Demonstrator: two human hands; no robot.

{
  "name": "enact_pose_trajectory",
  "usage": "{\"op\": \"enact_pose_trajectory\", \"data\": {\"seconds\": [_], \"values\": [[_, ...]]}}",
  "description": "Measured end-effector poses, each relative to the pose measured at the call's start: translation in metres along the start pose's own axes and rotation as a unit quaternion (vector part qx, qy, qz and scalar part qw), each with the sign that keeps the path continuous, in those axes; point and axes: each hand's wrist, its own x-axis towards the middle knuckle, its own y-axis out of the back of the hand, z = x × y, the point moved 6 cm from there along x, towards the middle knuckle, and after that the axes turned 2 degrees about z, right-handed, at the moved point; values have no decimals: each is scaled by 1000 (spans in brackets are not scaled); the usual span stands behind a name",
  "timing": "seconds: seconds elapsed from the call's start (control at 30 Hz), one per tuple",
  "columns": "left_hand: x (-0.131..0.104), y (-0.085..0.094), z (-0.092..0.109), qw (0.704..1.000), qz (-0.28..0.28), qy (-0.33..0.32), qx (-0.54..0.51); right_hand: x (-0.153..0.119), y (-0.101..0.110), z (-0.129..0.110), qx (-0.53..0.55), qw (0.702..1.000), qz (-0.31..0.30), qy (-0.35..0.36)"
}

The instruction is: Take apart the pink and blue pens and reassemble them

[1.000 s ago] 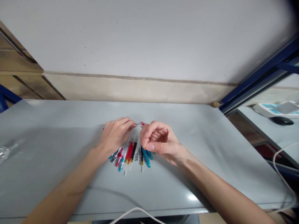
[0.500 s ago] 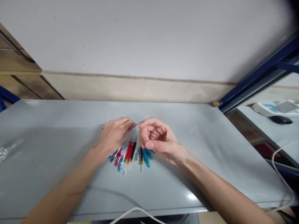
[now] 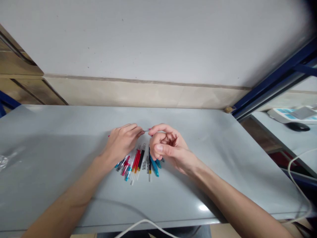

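Left hand (image 3: pixel 123 137) pinches a thin rod (image 3: pixel 146 131) between the hands; red and black refills (image 3: pixel 137 158) lie nearer on the table (image 3: pixel 188 201), blue pens (image 3: pixel 155 168) just right. Right hand (image 3: pixel 170 143) is loosely curled, forefinger (image 3: pixel 159 127) at the rod's pink tip (image 3: pixel 149 129); I cannot tell if it grips.

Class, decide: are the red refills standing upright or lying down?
Lying down: the red refills stretch lengthwise along the grey tabletop, beside the black ones.

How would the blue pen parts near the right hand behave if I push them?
The blue pen parts would probably roll, being rounded; they look light, being slender; their shiny surface may feel slippery.
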Motion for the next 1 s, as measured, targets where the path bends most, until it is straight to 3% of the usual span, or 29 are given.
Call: {"op": "enact_pose_trajectory", "data": {"seconds": [0.63, 1.0], "values": [[0, 1, 3, 999, 19, -29, 18, 0, -1, -1, -14, 1000, -10, 8], [1, 2, 3, 1000, -28, 1, 9, 0, -2, 1, -25, 1000, -13, 2]]}}
